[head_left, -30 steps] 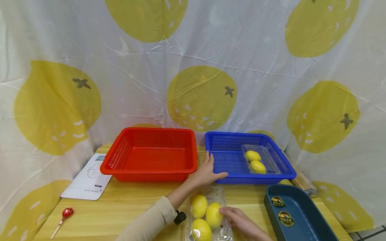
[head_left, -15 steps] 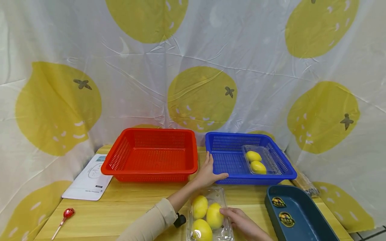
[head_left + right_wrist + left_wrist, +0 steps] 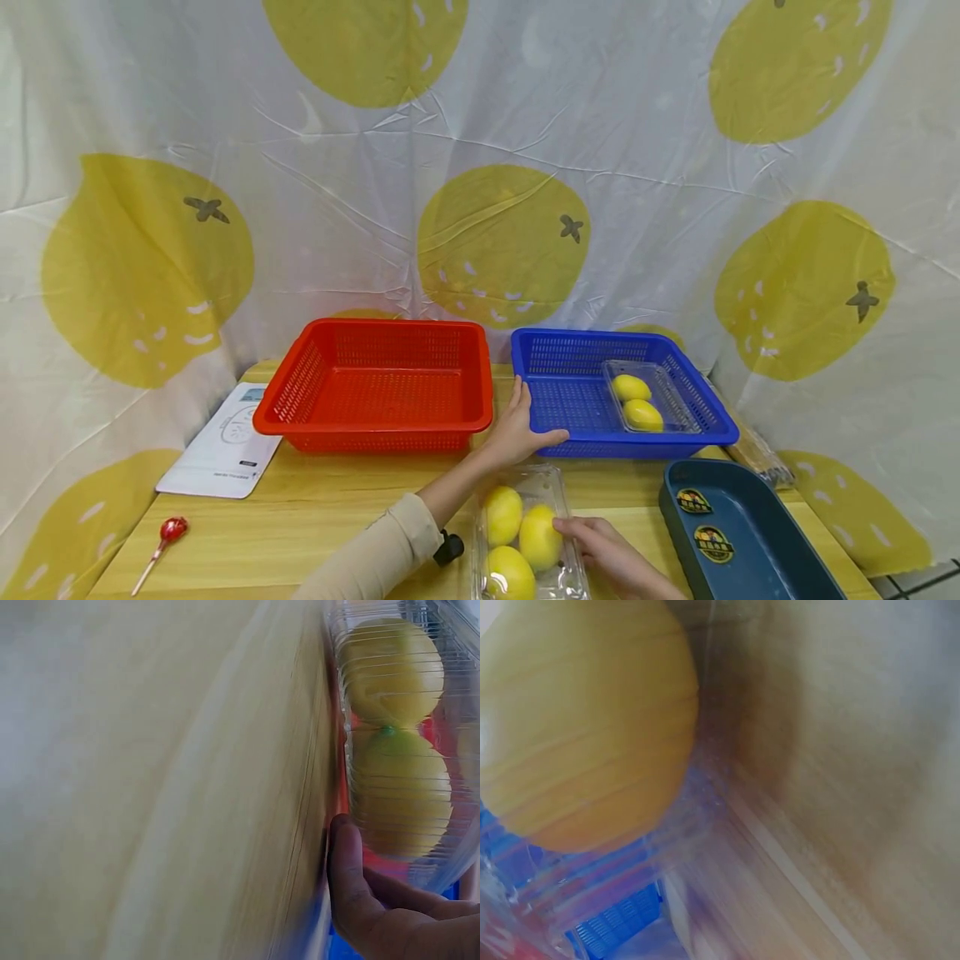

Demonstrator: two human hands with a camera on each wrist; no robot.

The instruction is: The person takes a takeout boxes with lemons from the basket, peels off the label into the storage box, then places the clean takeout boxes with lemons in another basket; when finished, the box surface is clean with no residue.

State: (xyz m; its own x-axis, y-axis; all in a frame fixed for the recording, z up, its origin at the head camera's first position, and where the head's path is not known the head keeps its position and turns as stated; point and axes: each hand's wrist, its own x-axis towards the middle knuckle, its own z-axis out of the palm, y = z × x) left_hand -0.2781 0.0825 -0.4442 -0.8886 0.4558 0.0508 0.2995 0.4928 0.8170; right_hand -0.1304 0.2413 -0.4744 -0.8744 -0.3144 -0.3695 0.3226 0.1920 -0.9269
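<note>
A clear plastic box [image 3: 550,487] with 3 yellow lemons [image 3: 504,517] stands at the table's front edge. My right hand [image 3: 603,552] holds its right side, and in the right wrist view the hand [image 3: 382,915] grips the low edge of the box [image 3: 461,652]. Spread and straight, the fingers of my left hand [image 3: 516,429] touch the front left corner of the blue basket [image 3: 615,447]. Inside that basket lies another clear box [image 3: 671,404] with 2 lemons [image 3: 632,387]. A lemon [image 3: 585,727] seen through plastic fills much of the left wrist view, which does not show the left hand.
To the left of the blue basket stands a red basket [image 3: 375,437]. A dark teal tray [image 3: 772,533] is at the right. White paper [image 3: 221,458] and a red lollipop [image 3: 174,528] lie at the left. A lemon-print curtain [image 3: 330,208] hangs behind.
My right hand and the box of lemons at the front have shifted slightly to the right. The left hand stays at the blue basket's corner.
</note>
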